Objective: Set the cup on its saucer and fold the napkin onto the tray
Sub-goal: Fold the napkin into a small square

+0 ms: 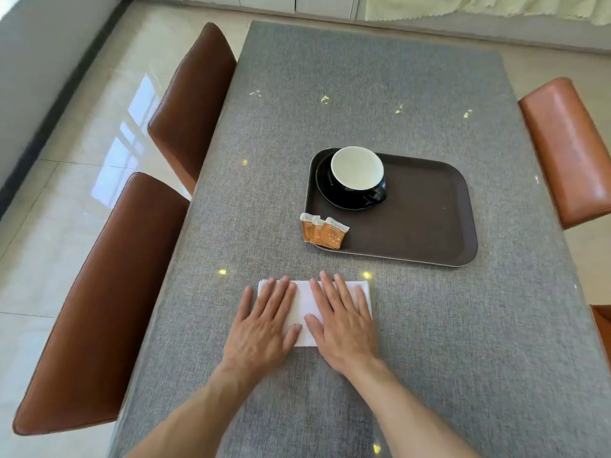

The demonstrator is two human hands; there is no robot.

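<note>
A black cup (357, 175) with a white inside stands upright on its black saucer (325, 190) in the far left corner of the brown tray (423, 213). A white napkin (305, 300) lies folded on the grey tablecloth, in front of the tray and apart from it. My left hand (264, 322) and my right hand (342, 320) rest flat on the napkin side by side, fingers spread, palms down. The hands cover most of the napkin; only its middle strip and edges show.
Three orange sachets (322, 231) lean over the tray's near left rim. Brown leather chairs stand along the left table edge (102, 309) (191, 104) and another at the right (568, 150). The grey table (363, 87) stretches far beyond the tray.
</note>
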